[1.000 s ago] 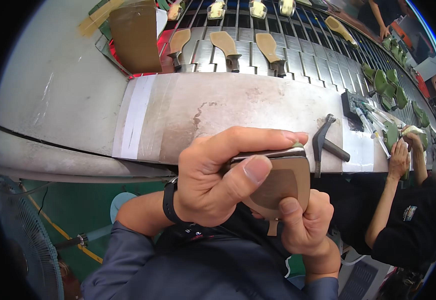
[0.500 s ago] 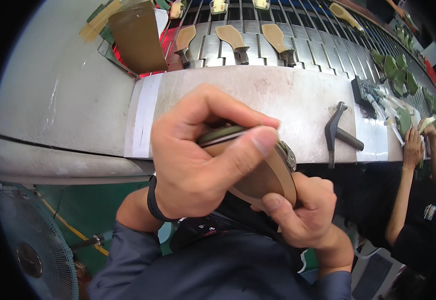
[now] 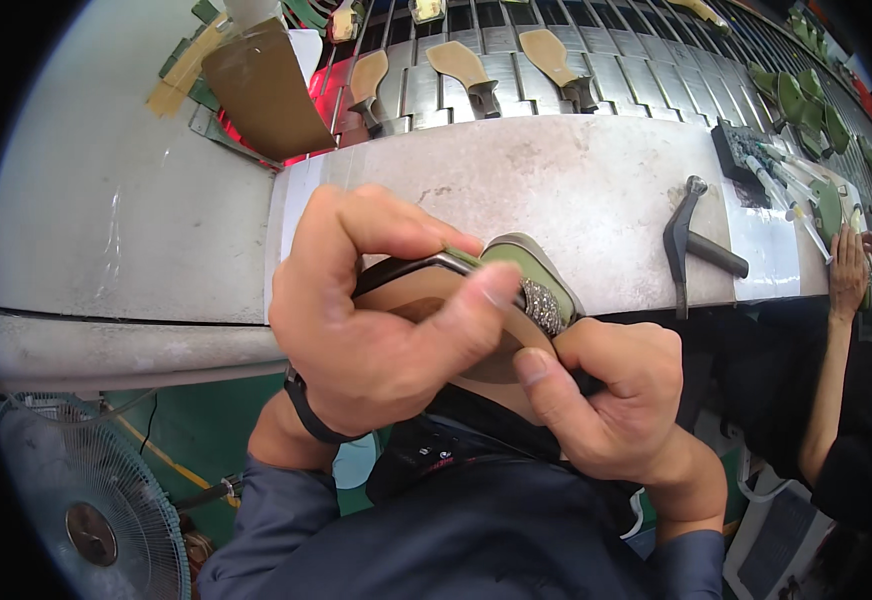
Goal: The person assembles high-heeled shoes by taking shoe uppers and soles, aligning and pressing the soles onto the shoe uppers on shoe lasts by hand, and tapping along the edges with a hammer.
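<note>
A shoe [image 3: 534, 268] is held up in front of me over the table's near edge. Its upper is olive green with a glittering band, and its tan underside faces me. My left hand [image 3: 356, 310] is closed on the shoe's dark-edged side, index finger along the rim and thumb over the tan face; thumb and fingertip are slightly blurred. Around the other side my right hand [image 3: 621, 395] is closed, its thumb pressed against the tan face and its fingers mostly hidden behind. Part of the shoe is covered by my hands.
A hammer [image 3: 689, 240] lies on the worktable [image 3: 616, 170] to the right. Beyond it are a dark tray [image 3: 741, 152] and syringes [image 3: 791, 195]. Tan heeled soles [image 3: 459, 63] sit on the slatted conveyor [image 3: 616, 75]. A co-worker's hands [image 3: 849, 265] work at far right; a fan [image 3: 91, 530] stands lower left.
The shoe has turned and tilted, so more of the green upper and glittering band shows. My left hand has moved slightly left; the right still grips the shoe. The view has shifted slightly.
</note>
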The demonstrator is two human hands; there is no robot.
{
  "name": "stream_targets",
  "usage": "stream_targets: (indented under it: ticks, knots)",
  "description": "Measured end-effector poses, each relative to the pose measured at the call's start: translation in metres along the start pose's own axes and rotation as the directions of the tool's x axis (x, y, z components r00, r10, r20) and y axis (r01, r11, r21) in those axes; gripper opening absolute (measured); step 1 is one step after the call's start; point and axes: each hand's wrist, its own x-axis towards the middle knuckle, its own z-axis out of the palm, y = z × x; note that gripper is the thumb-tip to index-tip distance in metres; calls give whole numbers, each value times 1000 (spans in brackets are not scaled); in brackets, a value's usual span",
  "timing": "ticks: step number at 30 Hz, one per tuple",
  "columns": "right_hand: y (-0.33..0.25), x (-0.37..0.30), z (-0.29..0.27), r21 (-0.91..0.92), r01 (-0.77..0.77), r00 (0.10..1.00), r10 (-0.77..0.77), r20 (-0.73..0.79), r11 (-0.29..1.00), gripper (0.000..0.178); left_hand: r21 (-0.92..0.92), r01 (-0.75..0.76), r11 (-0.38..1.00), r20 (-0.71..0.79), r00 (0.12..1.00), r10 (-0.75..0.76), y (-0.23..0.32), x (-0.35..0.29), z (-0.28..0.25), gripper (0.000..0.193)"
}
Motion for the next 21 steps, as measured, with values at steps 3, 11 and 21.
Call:
stream_targets:
  ticks: [3,11,21]
  knots:
    - [-7,4,-12,-269,112,988,-137,-75,956,25,-118,127,985,39,992,-123,6,5,2,23]
    - [-51,30,-82,-275,-334,932,359,45,902,60,-718,233,656,203,972,-123,-15,42,51,51]
    - [80,-82,-12,724,-256,816,545,-193,640,41,-622,422,660,72,870,-488,-134,-2,86,36]
